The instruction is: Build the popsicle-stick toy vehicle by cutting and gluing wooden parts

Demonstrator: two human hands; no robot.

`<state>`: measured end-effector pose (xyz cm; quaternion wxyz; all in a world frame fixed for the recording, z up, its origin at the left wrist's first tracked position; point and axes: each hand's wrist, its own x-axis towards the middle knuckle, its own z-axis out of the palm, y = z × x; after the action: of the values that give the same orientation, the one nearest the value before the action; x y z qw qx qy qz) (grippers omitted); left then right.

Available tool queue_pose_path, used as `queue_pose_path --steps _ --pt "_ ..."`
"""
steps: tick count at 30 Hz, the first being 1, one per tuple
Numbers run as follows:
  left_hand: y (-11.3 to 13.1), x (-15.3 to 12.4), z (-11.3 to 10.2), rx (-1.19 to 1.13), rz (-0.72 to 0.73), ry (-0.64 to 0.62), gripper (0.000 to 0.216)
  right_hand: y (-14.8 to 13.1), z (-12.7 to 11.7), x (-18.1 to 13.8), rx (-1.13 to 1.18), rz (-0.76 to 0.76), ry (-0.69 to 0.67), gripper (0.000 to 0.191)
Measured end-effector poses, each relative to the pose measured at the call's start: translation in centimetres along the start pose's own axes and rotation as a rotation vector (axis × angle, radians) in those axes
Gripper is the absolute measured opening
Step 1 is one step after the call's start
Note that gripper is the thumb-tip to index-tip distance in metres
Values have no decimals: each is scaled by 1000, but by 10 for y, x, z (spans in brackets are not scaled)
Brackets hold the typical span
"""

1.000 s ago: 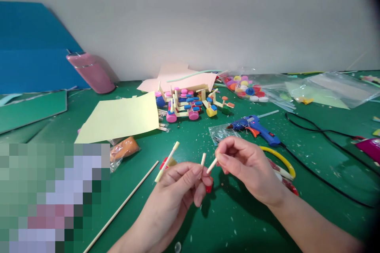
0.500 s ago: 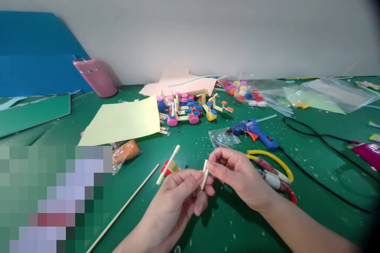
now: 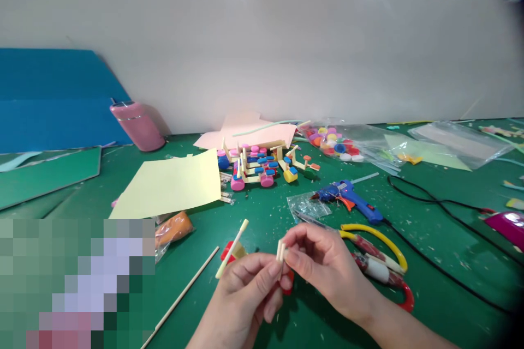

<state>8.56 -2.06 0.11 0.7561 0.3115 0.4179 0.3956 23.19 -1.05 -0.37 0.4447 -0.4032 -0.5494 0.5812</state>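
Two short pale wooden sticks (image 3: 280, 251) stand side by side between my fingertips. My left hand (image 3: 251, 286) pinches them from the left and below. My right hand (image 3: 325, 267) is closed on their upper part, thumb against forefinger. Just left of my hands lies a pale yellow rod (image 3: 231, 250), wider at its ends, across a red and yellow piece (image 3: 227, 252). A red piece (image 3: 290, 283) shows partly below my fingers. A long thin wooden stick (image 3: 184, 290) lies farther left on the green table.
A blue glue gun (image 3: 347, 196) and a cutting tool with yellow and red handles (image 3: 379, 262) lie right. Small toy vehicles (image 3: 256, 166) stand behind, near yellow paper (image 3: 172, 182), a pink cup (image 3: 139, 126) and bagged coloured pieces (image 3: 333, 142). Black cables (image 3: 438, 202) cross the right side.
The view has tilted up, so everything sits lower in the picture. The sticks between my fingers are now more upright and side by side, and a red piece shows below my hands.
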Motion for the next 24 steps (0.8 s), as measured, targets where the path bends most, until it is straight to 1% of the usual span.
queue_pose_path --steps 3,6,14,24 --pt "-1 0 -1 24 10 7 20 2 2 0 -22 -8 -15 14" --pt "-2 1 -1 42 15 6 21 2 3 -1 -36 -16 8 13" --pt "-3 3 -2 61 32 1 21 3 4 1 9 -11 13 13" --pt "-1 1 -2 144 76 49 22 4 3 0 35 -4 1 12"
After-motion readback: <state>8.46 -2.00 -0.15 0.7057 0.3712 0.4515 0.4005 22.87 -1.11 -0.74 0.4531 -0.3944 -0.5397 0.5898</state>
